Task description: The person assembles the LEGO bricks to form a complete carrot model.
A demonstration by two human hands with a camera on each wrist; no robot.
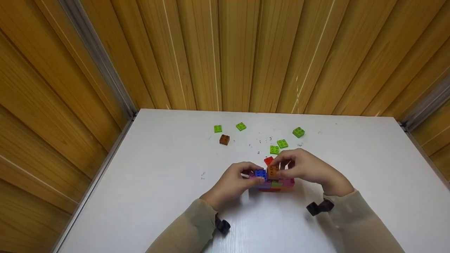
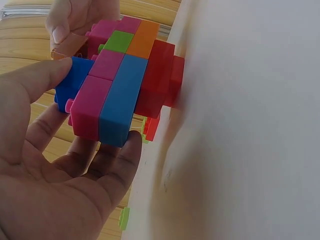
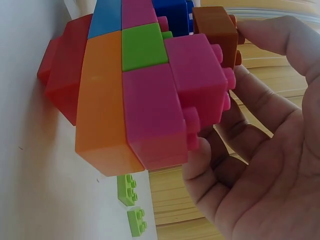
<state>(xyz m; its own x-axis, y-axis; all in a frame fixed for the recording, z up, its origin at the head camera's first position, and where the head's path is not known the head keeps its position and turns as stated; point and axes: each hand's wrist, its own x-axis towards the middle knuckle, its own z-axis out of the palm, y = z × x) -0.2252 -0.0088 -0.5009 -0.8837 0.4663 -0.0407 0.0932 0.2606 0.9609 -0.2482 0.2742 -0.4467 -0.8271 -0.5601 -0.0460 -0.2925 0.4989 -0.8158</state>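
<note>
Toy building bricks in pink, light blue, lime green, orange and red are stacked into one build (image 1: 288, 182) on the white table. A dark blue brick (image 1: 260, 173) stands on its top left. My left hand (image 1: 235, 180) pinches that blue brick, with the thumb in front and the other fingers behind the build. My right hand (image 1: 308, 166) pinches a brown brick (image 3: 215, 31) by its sides, right beside the blue one. Whether the brown brick is pressed fully down onto the studs, I cannot tell. Red bricks (image 2: 157, 80) form the base of the build.
Beyond the build lie several loose lime green bricks (image 1: 282, 143), most of them thin. Another brown brick (image 1: 224, 139) is at the back left, and a red piece (image 1: 269, 160) lies just behind the build. A wooden-slat wall (image 1: 239, 56) borders the table (image 1: 158, 175).
</note>
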